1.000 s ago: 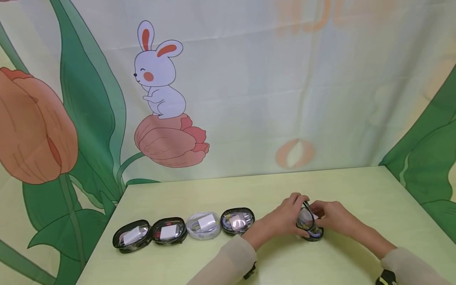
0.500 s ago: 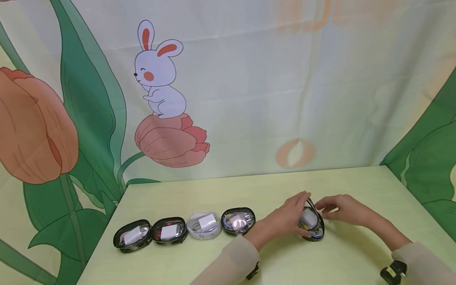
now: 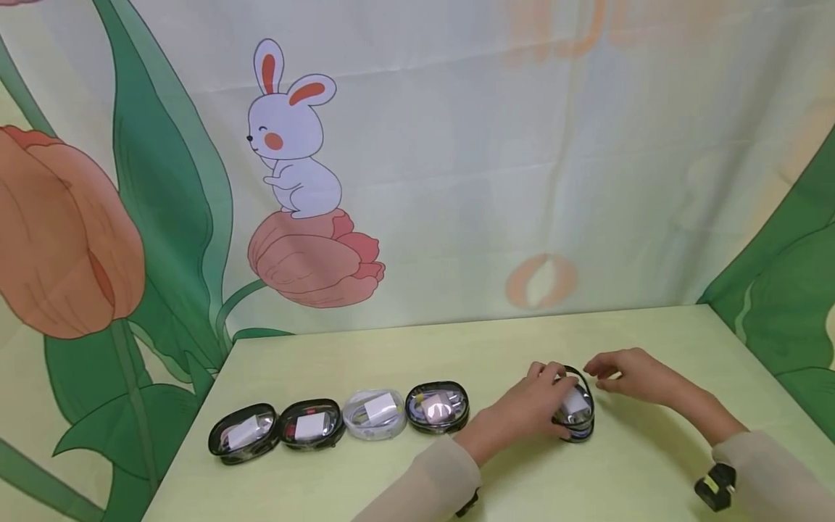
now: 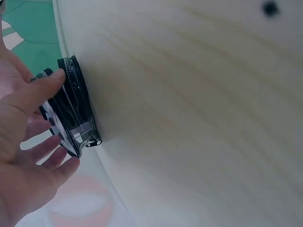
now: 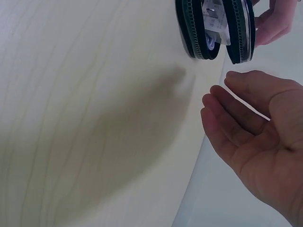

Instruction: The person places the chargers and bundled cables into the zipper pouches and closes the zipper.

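Observation:
An oval zip case [image 3: 574, 407] with clear faces and black trim stands on the table at right in the head view. A white label or box and a cable show inside it. Its lid is partly raised: the right wrist view shows a gap between the two zipper edges. My left hand [image 3: 525, 413] holds the case from its left side, thumb on the near edge and fingers over the far edge. To the right of the case, my right hand [image 3: 642, 378] hovers apart from it, fingers slightly bent with nothing in them; its palm [image 5: 270, 142] shows in the right wrist view.
Left of my hands, a row of similar oval cases lies on the pale table [image 3: 365, 482]: two black-trimmed cases [image 3: 243, 433], a white-trimmed case [image 3: 374, 415] and another black-trimmed case [image 3: 437, 407]. A printed cloth [image 3: 443, 181] hangs behind the table.
My right hand has let go of the case and moved off to the right. The lid, held up by my left hand before, has come down closer to the base.

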`<state>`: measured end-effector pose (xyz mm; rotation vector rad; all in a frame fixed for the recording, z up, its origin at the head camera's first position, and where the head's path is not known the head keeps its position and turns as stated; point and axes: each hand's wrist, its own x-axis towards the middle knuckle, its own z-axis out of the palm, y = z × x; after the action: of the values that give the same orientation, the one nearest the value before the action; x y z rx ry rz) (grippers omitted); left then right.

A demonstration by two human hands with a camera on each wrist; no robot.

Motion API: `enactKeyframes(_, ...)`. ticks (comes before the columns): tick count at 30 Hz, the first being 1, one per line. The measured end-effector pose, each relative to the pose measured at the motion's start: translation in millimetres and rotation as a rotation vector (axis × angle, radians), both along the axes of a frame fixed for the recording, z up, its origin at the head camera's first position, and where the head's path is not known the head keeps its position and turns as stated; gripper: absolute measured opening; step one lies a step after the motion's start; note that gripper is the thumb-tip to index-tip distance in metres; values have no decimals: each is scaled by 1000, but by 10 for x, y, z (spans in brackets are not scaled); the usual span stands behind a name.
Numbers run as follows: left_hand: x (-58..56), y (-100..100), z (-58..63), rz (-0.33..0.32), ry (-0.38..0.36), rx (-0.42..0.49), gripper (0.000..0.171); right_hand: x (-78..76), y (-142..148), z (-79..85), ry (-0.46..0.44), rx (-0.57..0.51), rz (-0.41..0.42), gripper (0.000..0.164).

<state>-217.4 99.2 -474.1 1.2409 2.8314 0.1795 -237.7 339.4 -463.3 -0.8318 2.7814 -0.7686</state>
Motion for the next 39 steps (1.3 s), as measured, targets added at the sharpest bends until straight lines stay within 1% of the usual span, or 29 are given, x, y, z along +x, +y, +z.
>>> enactKeyframes(2, 11, 13, -2, -25, 13, -21, 79, 1, 2, -9, 1, 10, -4, 23)
enactKeyframes(4, 22, 31, -2, -55, 52, -65, 78, -6, 1, -17, 0, 22, -2, 22)
enactKeyframes(7, 44, 51, -9, -127, 152, -149, 71, -21, -1, -34, 4, 25, 5, 21)
enactKeyframes(10, 71, 43, 0, -197, 244, -205, 57, -39, -8, -52, -5, 14, 17, 19)
enactKeyframes(11, 77, 32, 5, -215, 263, -210, 52, -44, -11, -57, -12, 8, 20, 19)
enactKeyframes(13, 81, 3, 25, -235, 264, -206, 47, -54, -19, -68, -25, -5, 29, 20)
enactKeyframes(15, 70, -34, 44, -257, 238, -199, 46, -66, -24, -82, -35, -13, 40, 23)
enactKeyframes(16, 62, -57, 54, -268, 210, -195, 47, -73, -25, -90, -36, -14, 49, 24)
enactKeyframes(17, 52, -80, 63, -278, 178, -192, 47, -82, -26, -104, -32, -10, 59, 26)
enactKeyframes(19, 31, -123, 78, -290, 85, -176, 49, -99, -32, -127, -5, 5, 85, 29)
enactKeyframes(22, 0, -171, 94, -305, -42, -142, 50, -131, -46, -187, 90, 58, 145, 33)
enactKeyframes(24, -19, -189, 104, -310, -88, -112, 45, -146, -58, -226, 153, 85, 181, 34)
enactKeyframes(26, -40, -203, 106, -328, -99, -84, 36, -159, -72, -266, 180, 95, 209, 33)
enactKeyframes(28, -61, -219, 108, -334, -94, -66, 30, -160, -85, -289, 172, 85, 219, 32)
enactKeyframes(29, -72, -229, 105, -338, -83, -60, 28, -158, -93, -297, 167, 79, 219, 31)
enactKeyframes(32, -104, -267, 84, -331, -16, -56, 25, -144, -102, -318, 171, 57, 194, 27)
enactKeyframes(34, -122, -295, 71, -312, 2, -40, 22, -134, -113, -324, 215, 55, 180, 25)
enactKeyframes(36, -143, -320, 52, -282, -40, 2, 20, -134, -129, -336, 263, 61, 172, 25)
enactKeyframes(38, -157, -341, 40, -211, -194, 87, 26, -145, -150, -355, 303, 68, 167, 27)
enactKeyframes(39, -166, -348, 34, -204, -231, 107, 30, -151, -165, -363, 319, 66, 164, 27)
